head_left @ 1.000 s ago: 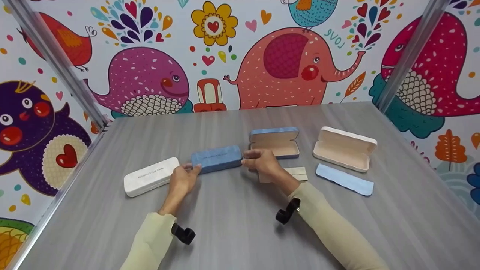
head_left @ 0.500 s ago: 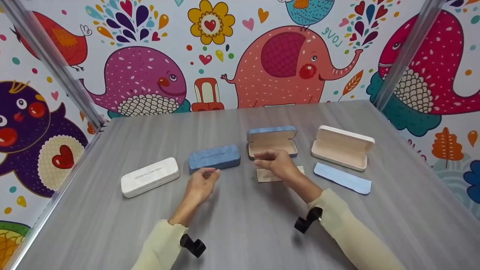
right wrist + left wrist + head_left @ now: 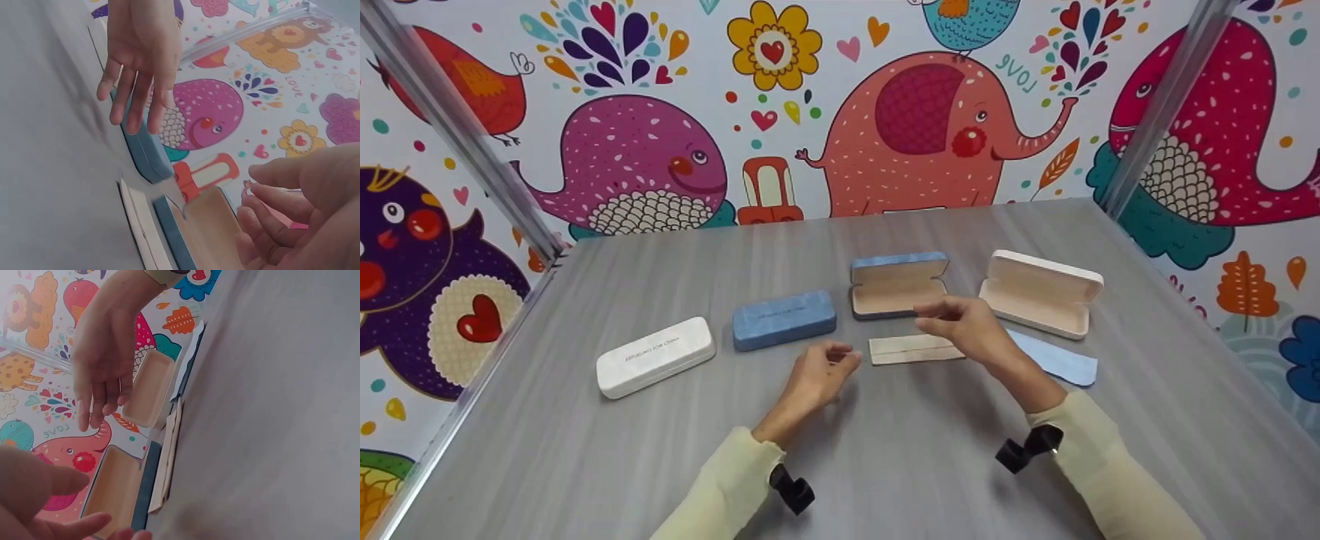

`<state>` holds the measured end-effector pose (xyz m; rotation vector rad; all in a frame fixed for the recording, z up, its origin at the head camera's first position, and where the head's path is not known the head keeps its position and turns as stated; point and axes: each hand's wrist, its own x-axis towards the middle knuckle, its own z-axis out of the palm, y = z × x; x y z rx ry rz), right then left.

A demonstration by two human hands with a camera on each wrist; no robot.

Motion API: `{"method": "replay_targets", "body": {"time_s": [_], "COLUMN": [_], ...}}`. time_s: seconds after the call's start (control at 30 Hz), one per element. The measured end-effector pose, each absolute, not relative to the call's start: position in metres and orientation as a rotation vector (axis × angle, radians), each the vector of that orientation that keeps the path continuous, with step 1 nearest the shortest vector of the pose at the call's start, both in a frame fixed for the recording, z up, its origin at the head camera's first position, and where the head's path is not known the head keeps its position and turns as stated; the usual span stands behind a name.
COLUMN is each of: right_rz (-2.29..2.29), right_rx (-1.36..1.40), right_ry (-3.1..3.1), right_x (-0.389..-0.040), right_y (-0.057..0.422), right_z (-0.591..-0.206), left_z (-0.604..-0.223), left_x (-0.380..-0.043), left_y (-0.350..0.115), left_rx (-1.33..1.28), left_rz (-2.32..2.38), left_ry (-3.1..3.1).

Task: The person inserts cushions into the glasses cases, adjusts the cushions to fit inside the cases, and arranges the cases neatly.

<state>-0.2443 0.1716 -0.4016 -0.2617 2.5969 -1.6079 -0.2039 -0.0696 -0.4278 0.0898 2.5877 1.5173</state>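
Observation:
In the head view my left hand (image 3: 814,376) hovers over the table with nothing in it, fingers relaxed, just left of a folded beige pouch (image 3: 915,349). Holding nothing, my right hand (image 3: 976,336) is above the pouch's right end, nearest an open blue glasses case (image 3: 898,288). It partly covers a flat light-blue pouch (image 3: 1061,361). Behind that pouch an open white glasses case (image 3: 1039,298) shows its pale lining. Left of centre lie a closed blue glasses case (image 3: 784,321) and a closed white glasses case (image 3: 657,357). The left wrist view shows the open blue case (image 3: 112,489) beyond my left fingers.
The grey table (image 3: 885,465) ends at patterned walls (image 3: 780,135) at the back and sides. Metal corner posts (image 3: 1170,112) stand left and right. A black wrist camera (image 3: 792,489) hangs from the left sleeve, another (image 3: 1029,447) from the right.
My left hand has let go of the closed blue case and moved right. My right hand, first near that case's right end, has also moved right, uncovering the beige pouch. The cases stay put.

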Motion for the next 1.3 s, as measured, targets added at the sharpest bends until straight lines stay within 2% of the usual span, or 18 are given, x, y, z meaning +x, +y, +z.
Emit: {"method": "replay_targets", "body": {"time_s": [0.33,0.67,0.93,1.3], "right_rz": [-1.520,-1.504,-1.501,-1.503], "right_rx": [-0.193,-0.123,-0.101,-0.025], "right_ry": [2.654,2.684,2.707,2.660], "right_x": [-0.254,-0.264,-0.271,-0.272], "right_y": [0.191,0.205,0.214,0.216], "right_z": [-0.411,-0.421,-0.432,-0.444], "left_z": [-0.429,-0.434,-0.438,-0.436], "left_x": [-0.223,-0.242,-0.255,-0.260], "left_y": [-0.043,-0.040,-0.036,-0.027], "left_rx": [-0.047,-0.100,-0.240,-0.154], "left_rz": [1.466,1.491,1.503,1.287], "left_ry": [2.553,2.500,2.460,2.682]}}
